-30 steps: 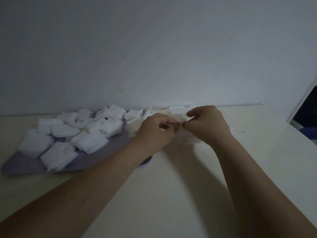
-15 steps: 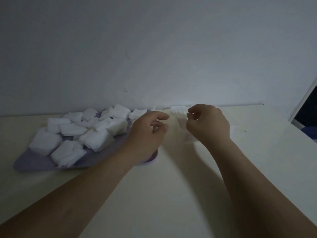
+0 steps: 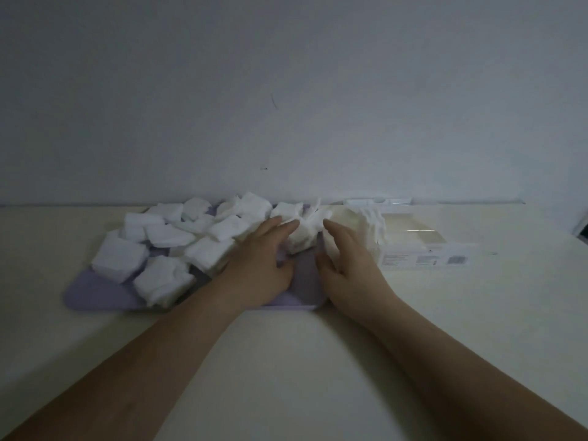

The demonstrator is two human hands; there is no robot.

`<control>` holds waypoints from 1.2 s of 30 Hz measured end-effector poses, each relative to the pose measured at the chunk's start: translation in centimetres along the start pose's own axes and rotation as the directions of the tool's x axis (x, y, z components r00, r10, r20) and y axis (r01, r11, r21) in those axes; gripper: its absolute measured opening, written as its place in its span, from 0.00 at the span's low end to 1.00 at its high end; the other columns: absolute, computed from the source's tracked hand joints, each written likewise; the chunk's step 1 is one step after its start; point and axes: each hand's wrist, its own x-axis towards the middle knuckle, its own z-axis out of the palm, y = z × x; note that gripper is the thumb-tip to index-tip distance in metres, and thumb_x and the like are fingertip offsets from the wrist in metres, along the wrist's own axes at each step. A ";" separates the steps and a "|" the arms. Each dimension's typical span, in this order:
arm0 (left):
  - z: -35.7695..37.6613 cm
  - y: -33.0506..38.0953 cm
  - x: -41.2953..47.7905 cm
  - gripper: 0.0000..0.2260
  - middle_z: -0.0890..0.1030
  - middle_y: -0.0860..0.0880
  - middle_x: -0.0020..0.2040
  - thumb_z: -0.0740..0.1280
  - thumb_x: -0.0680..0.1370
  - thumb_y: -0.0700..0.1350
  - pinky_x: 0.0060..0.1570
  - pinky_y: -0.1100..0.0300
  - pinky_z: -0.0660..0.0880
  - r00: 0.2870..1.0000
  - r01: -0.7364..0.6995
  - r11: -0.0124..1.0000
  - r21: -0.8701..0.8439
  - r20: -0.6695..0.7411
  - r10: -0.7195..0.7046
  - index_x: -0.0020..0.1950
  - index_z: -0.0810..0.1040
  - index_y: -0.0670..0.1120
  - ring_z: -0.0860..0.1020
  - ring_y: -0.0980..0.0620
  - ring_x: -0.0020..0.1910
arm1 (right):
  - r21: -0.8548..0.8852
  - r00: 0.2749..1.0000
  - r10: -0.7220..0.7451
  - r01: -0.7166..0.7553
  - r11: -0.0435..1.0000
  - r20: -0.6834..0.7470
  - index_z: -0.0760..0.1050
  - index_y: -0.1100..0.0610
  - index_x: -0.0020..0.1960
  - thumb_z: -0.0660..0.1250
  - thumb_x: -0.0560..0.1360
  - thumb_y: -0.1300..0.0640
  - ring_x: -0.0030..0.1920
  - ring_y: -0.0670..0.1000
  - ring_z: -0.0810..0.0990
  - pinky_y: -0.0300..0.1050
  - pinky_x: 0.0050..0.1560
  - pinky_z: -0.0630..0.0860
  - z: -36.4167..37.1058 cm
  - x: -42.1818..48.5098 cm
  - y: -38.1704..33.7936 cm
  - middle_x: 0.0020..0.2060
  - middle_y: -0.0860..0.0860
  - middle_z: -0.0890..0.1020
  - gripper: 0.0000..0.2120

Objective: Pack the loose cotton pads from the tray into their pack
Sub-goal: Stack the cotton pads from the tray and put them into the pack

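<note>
Both hands lie open at the tray's (image 3: 95,297) right end, left hand (image 3: 259,265) and right hand (image 3: 346,262) flanking 1 clump of cotton pads (image 3: 302,235); soft, light, squashable, so pinch its sides; pack (image 3: 413,246) just right.

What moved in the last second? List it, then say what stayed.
Both hands left the pack and moved left onto the tray. The left hand and right hand now flank one stack of cotton pads, open. The other pads look undisturbed.
</note>
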 end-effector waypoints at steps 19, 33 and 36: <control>0.0 -0.2 0.2 0.26 0.73 0.48 0.74 0.63 0.72 0.45 0.69 0.51 0.69 0.997 -0.073 0.996 0.044 -0.001 0.073 0.70 0.77 0.51 0.72 0.41 0.68 | -0.087 0.808 0.577 -0.587 0.805 -0.116 0.79 0.63 0.56 0.71 0.73 0.48 0.55 0.63 0.82 0.53 0.58 0.80 2.7 13.2 -1.3 0.53 0.60 0.84 0.20; -1.6 0.7 -0.1 0.10 0.84 0.52 0.44 0.72 0.78 0.54 0.42 0.67 0.77 0.959 0.082 0.731 -0.678 -0.145 -0.242 0.56 0.82 0.51 0.83 0.58 0.39 | 0.693 0.947 0.272 -0.311 0.650 0.170 0.78 0.65 0.54 0.72 0.78 0.62 0.42 0.59 0.82 0.45 0.30 0.75 -1.3 3.3 -2.4 0.44 0.61 0.83 0.08; -1.6 0.8 -0.4 0.04 0.86 0.46 0.42 0.75 0.77 0.46 0.39 0.60 0.82 0.967 0.038 0.715 -0.698 -0.156 -0.204 0.51 0.85 0.48 0.83 0.54 0.37 | 0.742 0.952 0.204 -0.305 0.597 0.227 0.79 0.69 0.57 0.72 0.76 0.65 0.41 0.61 0.83 0.43 0.27 0.76 -0.7 2.3 -2.0 0.47 0.68 0.84 0.11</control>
